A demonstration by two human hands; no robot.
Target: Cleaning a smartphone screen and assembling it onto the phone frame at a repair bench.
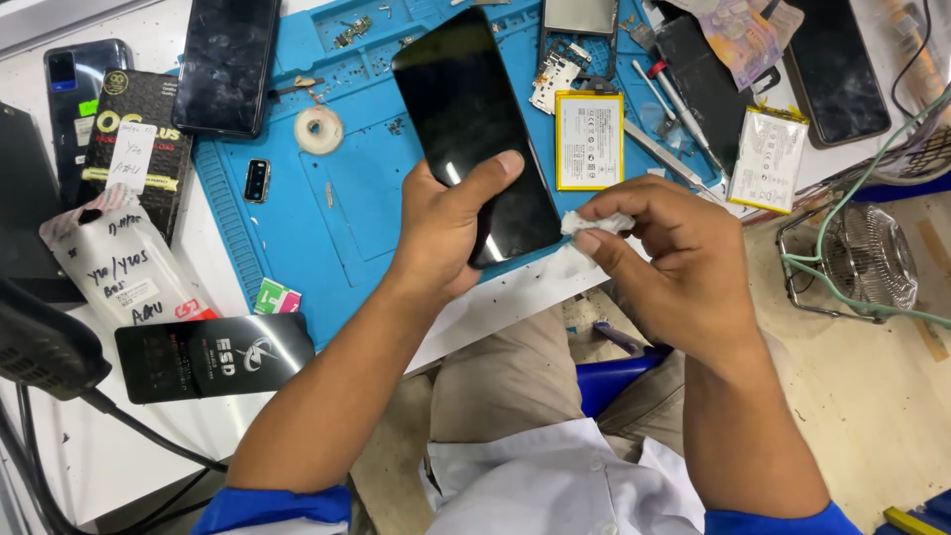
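Presently, one black phone (475, 134) is held above the blue mat (337, 213), screen up and tilted, its lower end in the left hand (441, 233). The left fingers are wrapped around the phone's lower edge, with the thumb laid across the glass. The right hand (674, 263) is just beside the phone's lower right corner; its thumb and fingertips are pinched narrow on one small wad of white tissue (597, 224), which sits close to the phone's edge; contact cannot be confirmed.

On the mat: one roll of tape (319, 130), one small camera part (257, 179), one yellow-edged battery (589, 140) and one open phone frame (577, 40) near the top edge. A second battery (770, 159) lies to the right, partly off the mat. One screwdriver (679, 99) rests between the two batteries.

On the white table (129, 446), left of the mat: two more dark phones (226, 64) (74, 84), one black printed box (139, 134), one white pouch (129, 272), one black flat packet (213, 355) and one small green-and-pink card (276, 296). A further phone (837, 69) lies at the upper right. One small wire-caged fan (867, 260) stands on the floor to the right, well apart from the hands.
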